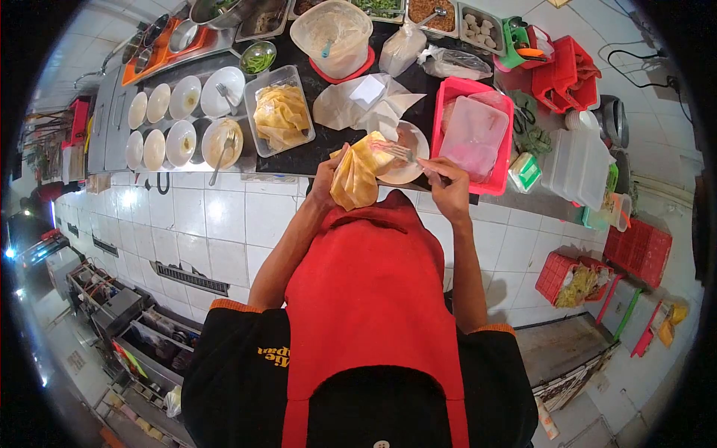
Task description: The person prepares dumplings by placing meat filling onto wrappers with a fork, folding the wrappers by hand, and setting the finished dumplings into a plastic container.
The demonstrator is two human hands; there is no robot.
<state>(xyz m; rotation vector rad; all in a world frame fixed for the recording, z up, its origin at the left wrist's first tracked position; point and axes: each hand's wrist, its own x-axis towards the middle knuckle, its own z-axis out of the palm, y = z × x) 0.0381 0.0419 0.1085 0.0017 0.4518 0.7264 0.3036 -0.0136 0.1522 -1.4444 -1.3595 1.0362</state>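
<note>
My left hand (326, 181) is closed on a fan of thin yellow wrapper sheets (357, 178), held above the counter's front edge. In my right hand (449, 188) is a metal fork (397, 151), its tines touching pinkish filling at the top of the sheets. Just behind the fork, a round plate (411, 168) is partly hidden by the sheets and the fork. More yellow sheets (280, 116) lie in a clear plastic container (261, 151) to the left. Crumpled paper (334, 102) with a white square piece (367, 92) on it lies behind the plate.
Several bowls (185, 97) stand at the left, two with cutlery. A pink tray (441, 97) holding a translucent box (475, 131) is right of the plate. Behind are a large white tub (331, 30) and ingredient trays (482, 31); clear containers (579, 168) stand farther right.
</note>
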